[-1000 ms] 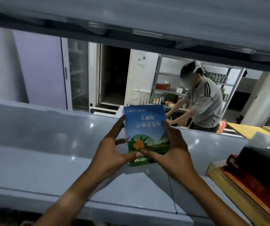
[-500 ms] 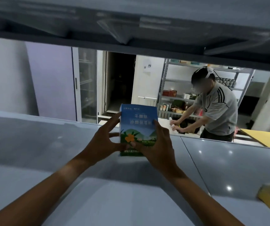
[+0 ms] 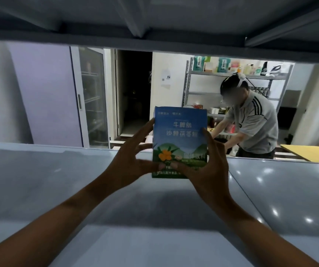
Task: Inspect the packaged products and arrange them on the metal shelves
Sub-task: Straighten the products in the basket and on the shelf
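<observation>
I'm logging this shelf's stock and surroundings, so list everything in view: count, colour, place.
box: one, blue and green with an orange flower, upright over the shelf, held at both sides.
shelf: one, grey metal, below the box.
upper shelf: one, grey, overhead.
person: one, grey striped shirt, behind at right.
far rack: one, grey, stocked, behind that person.
glass cabinet: one, white-framed, back left.
board: one, yellow, far right.
left hand: grips the box.
right hand: grips the box.

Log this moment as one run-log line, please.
step: placing | item: blue-green box upright | left hand: holds box | right hand: holds box | surface: metal shelf
</observation>
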